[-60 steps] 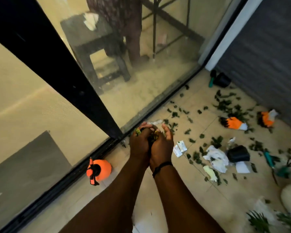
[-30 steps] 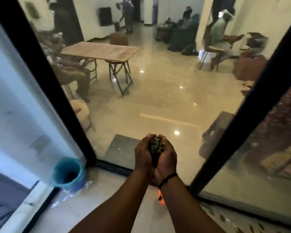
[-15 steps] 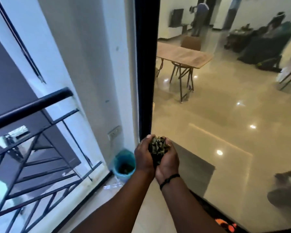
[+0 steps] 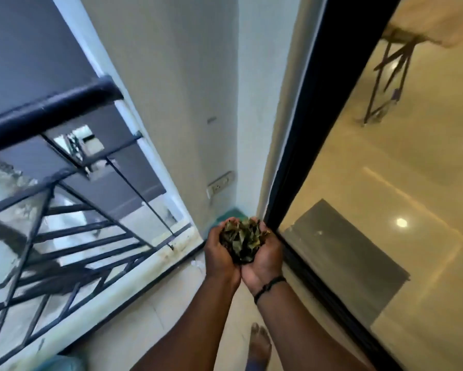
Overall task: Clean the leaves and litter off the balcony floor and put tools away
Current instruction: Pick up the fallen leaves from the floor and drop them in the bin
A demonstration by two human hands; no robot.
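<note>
A heap of dark green leaves lies in my two cupped hands, held side by side at chest height. My left hand curls round the left side of the heap and my right hand, with a black wristband, curls round the right side. Just beyond my fingertips, in the corner of the balcony, a sliver of the teal bin shows; my hands hide most of it.
A black metal railing runs along the left edge of the balcony. The white wall with a socket stands ahead. A black-framed glass door lines the right. My bare foot stands on the tiled floor.
I have turned left from the littered floor and walked along the balcony with the leaves cupped in both hands. The teal bin in the corner is now right under my hands.
</note>
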